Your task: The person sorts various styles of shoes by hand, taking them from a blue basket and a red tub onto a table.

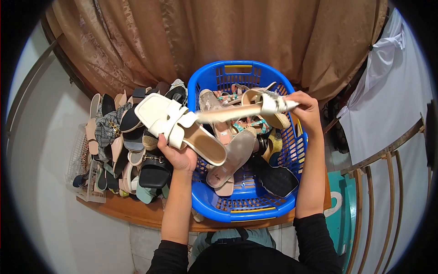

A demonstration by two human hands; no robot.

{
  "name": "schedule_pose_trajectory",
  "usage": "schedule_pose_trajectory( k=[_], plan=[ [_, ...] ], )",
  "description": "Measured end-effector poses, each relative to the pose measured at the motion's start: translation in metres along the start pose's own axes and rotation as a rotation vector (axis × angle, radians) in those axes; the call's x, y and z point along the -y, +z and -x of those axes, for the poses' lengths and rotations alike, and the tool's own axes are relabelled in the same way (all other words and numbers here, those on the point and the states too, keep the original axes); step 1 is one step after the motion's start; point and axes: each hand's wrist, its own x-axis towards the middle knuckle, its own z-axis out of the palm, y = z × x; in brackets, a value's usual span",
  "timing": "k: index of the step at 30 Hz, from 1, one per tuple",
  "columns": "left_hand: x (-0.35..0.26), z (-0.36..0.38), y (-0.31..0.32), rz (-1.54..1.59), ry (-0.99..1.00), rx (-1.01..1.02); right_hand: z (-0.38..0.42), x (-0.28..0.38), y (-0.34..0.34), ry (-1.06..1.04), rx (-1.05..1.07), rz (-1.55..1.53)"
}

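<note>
My left hand (179,156) grips a white slide sandal (175,123) with crossed straps and a tan insole, tilted over the left rim of a blue laundry basket (246,213). Above the basket's right side, my right hand (305,109) has its fingers closed on a second white sandal (237,113), turned edge-on and slightly blurred. Below both hands, several sandals lie in the basket, among them a clear-strapped sandal (233,157) and a black shoe (276,179). A sandal with a woven sole (269,109) lies partly behind the right-hand sandal.
A pile of assorted sandals and flats (130,146) covers the wooden table's (137,210) left part, beside a clear plastic basket (77,164). Brown curtains (246,32) hang behind. A wooden rack (388,182) and a teal item (340,205) stand at the right.
</note>
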Motion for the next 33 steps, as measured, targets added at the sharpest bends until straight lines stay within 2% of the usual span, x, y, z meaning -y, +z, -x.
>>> schedule_pose_trajectory(
  k=[2, 6, 12, 15, 17, 20, 21, 23, 27, 33],
  plan=[
    [-0.001, 0.001, 0.003, 0.031, 0.006, -0.089, -0.002, 0.004, 0.004, -0.156, 0.092, 0.171],
    [-0.001, 0.004, 0.007, -0.008, 0.120, -0.143, -0.005, 0.008, 0.016, -0.217, 0.170, 0.280],
    [-0.001, 0.004, 0.004, 0.048, 0.167, -0.127, -0.003, 0.001, 0.065, -0.286, 0.111, 0.282],
    [0.000, 0.005, 0.006, 0.077, 0.119, -0.066, 0.006, -0.003, 0.097, -0.304, 0.115, 0.304],
    [0.000, 0.008, 0.013, 0.100, 0.086, -0.166, 0.017, 0.000, 0.121, -0.342, 0.114, 0.289],
    [0.001, 0.005, 0.013, 0.104, 0.101, -0.204, 0.031, 0.003, 0.150, -0.407, 0.174, 0.266],
    [0.000, 0.004, 0.013, 0.104, 0.103, -0.202, 0.037, 0.006, 0.156, -0.438, 0.161, 0.359],
    [-0.004, 0.005, 0.012, 0.067, 0.045, -0.166, 0.043, 0.014, 0.161, -0.490, 0.138, 0.415],
    [-0.002, 0.002, 0.014, 0.050, 0.061, -0.171, 0.041, 0.012, 0.158, -0.606, 0.122, 0.450],
    [0.002, 0.003, 0.008, 0.080, -0.024, -0.052, 0.040, 0.016, 0.152, -0.755, 0.106, 0.584]
  ],
)
